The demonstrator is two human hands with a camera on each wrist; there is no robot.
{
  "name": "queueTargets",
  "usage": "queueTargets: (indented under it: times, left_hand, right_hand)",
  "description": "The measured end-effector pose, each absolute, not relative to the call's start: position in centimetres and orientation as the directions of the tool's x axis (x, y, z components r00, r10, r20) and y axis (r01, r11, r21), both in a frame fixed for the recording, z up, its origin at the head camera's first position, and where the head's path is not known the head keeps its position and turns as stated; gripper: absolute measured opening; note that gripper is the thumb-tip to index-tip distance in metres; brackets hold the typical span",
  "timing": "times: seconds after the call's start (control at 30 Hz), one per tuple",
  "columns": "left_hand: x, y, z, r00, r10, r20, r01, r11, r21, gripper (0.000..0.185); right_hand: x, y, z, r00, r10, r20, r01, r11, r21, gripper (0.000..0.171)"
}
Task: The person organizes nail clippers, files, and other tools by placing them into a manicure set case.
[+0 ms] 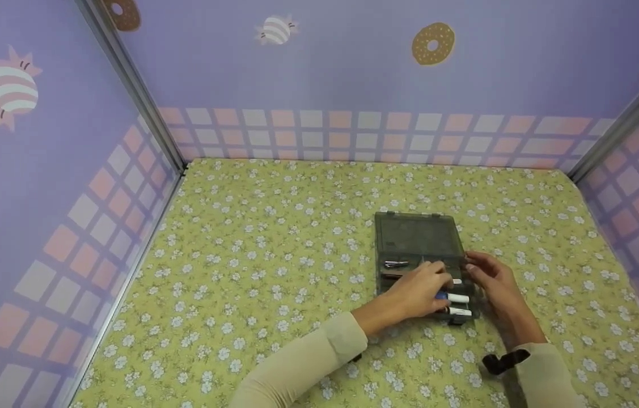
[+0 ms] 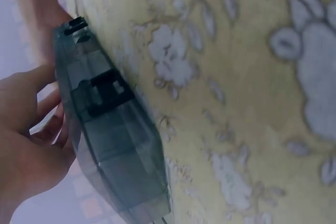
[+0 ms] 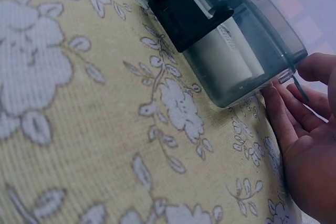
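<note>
A smoky transparent box (image 1: 418,258) lies on the desk (image 1: 274,272), a little right of the middle, and its lid is seen opened flat toward the far wall. Inside the near half some pens (image 1: 454,299) with white and blue parts are seen, and a small metal clip (image 1: 396,264) lies in a compartment further back. The filling of the box is judged to be well along, since several things are already inside; the closing of the lid is not yet done.

The left hand (image 1: 420,290) is laid over the middle of the near half, fingers bent down into the box; whether something is pinched by them cannot be told. In the left wrist view the box side (image 2: 113,145) is seen just beside the palm (image 2: 26,145). The right hand (image 1: 492,280) is placed at the right edge of the box, its fingertips (image 3: 283,114) touching the corner, fingers nearly straight, and nothing is gripped by it. In the right wrist view a white pen (image 3: 226,59) is seen through the wall, beside the dark latch (image 3: 186,17).
</note>
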State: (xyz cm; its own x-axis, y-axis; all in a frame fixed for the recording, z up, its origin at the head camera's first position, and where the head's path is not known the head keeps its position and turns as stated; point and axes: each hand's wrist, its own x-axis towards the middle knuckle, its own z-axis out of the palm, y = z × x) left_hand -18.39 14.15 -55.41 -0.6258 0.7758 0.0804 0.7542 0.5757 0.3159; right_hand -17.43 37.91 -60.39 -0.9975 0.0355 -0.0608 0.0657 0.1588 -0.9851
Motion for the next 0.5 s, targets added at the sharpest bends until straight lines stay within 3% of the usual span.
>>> queueTargets:
  times: [0.27, 0.5]
  left_hand:
    - [-19.0, 11.9, -54.2, -0.626, 0.778, 0.049, 0.695, 0.529, 0.487, 0.036]
    - [-20.7, 7.4, -52.8, -0.662, 0.747, 0.055, 0.608, 0.493, 0.622, 0.047]
  right_hand:
    - [-17.5, 37.8, -60.2, -0.998, 0.029, -0.052, 0.056, 0.180, -0.982, 0.051]
    - [-17.0, 37.6, -58.4, -0.998, -0.027, -0.050, 0.035, 0.401, -0.915, 0.059]
